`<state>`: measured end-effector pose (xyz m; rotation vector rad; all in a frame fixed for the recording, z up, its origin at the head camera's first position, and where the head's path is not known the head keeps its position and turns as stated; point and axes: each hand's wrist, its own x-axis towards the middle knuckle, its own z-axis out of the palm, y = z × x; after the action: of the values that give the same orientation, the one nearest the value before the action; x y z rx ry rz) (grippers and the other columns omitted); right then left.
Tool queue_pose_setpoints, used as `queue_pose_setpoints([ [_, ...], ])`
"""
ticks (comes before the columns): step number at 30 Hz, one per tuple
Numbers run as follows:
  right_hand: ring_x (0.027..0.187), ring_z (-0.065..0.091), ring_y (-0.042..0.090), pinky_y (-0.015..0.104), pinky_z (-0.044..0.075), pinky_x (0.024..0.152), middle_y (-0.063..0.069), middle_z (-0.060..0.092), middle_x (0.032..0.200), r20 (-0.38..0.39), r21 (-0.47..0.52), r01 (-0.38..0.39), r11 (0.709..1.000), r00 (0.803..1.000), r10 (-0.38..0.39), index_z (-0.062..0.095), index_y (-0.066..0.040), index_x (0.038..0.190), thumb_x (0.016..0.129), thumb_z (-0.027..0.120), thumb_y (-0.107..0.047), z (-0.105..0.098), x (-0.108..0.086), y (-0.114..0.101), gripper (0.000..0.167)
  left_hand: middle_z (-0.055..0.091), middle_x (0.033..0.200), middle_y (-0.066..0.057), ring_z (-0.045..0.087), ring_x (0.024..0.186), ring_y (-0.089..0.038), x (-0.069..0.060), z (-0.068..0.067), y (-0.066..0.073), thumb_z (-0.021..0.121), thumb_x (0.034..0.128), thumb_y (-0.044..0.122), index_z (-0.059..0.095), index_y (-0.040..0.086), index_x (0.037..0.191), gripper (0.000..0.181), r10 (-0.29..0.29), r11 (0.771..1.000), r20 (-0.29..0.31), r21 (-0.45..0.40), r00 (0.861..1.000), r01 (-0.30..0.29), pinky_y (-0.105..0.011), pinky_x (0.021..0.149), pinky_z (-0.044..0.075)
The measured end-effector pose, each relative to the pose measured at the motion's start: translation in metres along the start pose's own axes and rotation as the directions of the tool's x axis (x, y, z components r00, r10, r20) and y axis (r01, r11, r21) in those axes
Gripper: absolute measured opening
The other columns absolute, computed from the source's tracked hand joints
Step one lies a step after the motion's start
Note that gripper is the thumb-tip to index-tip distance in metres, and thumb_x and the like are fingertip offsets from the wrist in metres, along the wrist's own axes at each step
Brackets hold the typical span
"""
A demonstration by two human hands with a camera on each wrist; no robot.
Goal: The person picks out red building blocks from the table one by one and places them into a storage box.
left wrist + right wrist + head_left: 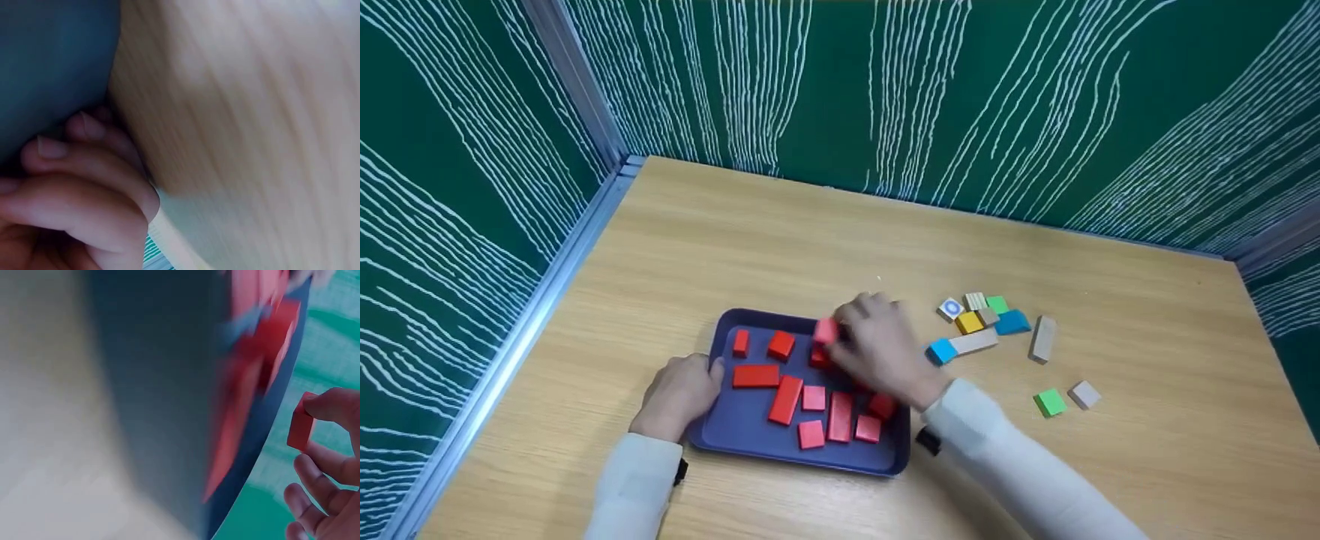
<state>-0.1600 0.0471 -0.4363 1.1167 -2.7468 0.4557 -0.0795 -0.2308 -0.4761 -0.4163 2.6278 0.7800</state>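
A dark blue tray stands on the table with several red blocks lying apart in it, some flat and oblong, others small cubes. At its left side my left hand grips the rim, the thumb on top; in the left wrist view the fingers curl beneath the tray's edge. Over the tray's far right part, my right hand pinches a small red block between thumb and fingertips. In the head view that block is above another red one, and the hand and wrist hide part of the tray's right side.
Right of the tray lies a loose group of blocks: a yellow block, blue block, green block and several plain wooden blocks. Green panels with white wavy lines stand behind the table.
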Motion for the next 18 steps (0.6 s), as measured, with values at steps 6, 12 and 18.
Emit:
queue_pose_setpoints([
  [6, 0.096, 0.053, 0.025, 0.044, 0.042, 0.08, 0.004, 0.06, 0.103, 0.033, 0.017, 0.161, 0.987, 0.986, -0.161, 0.068, -0.01, 0.108, 0.09, 0.072, -0.034, 0.008, 0.006, -0.051, 0.03, 0.06, 0.083, -0.015, 0.057, 0.071, -0.026, 0.0, 0.0, -0.001, 0.045, 0.1046, 0.029, 0.068, -0.002, 0.106, 0.039, 0.02, 1.0, -0.018, 0.0, 1.0, -0.02, -0.04, 0.061, 0.046],
  [12, 0.094, 0.049, 0.019, 0.035, 0.038, 0.075, 0.001, 0.059, 0.104, 0.146, 0.074, 0.237, 0.969, 0.958, -0.246, 0.069, -0.014, 0.115, 0.091, 0.073, -0.037, 0.015, 0.012, -0.073, 0.033, 0.065, 0.094, -0.018, 0.058, 0.076, -0.029, 0.001, 0.0, -0.001, 0.047, 0.1043, 0.029, 0.07, -0.001, 0.105, 0.038, 0.044, 0.999, -0.051, 0.013, 0.998, -0.043, -0.045, 0.066, 0.048],
  [18, 0.094, 0.048, 0.017, 0.032, 0.036, 0.074, 0.0, 0.057, 0.102, 0.276, 0.116, 0.286, 0.951, 0.911, -0.308, 0.069, -0.021, 0.12, 0.091, 0.075, -0.033, 0.025, 0.013, -0.075, 0.032, 0.066, 0.098, -0.019, 0.06, 0.079, -0.03, 0.001, 0.001, -0.002, 0.046, 0.1041, 0.03, 0.069, -0.002, 0.108, 0.04, 0.051, 0.999, -0.051, 0.019, 0.997, -0.05, -0.046, 0.069, 0.049],
])
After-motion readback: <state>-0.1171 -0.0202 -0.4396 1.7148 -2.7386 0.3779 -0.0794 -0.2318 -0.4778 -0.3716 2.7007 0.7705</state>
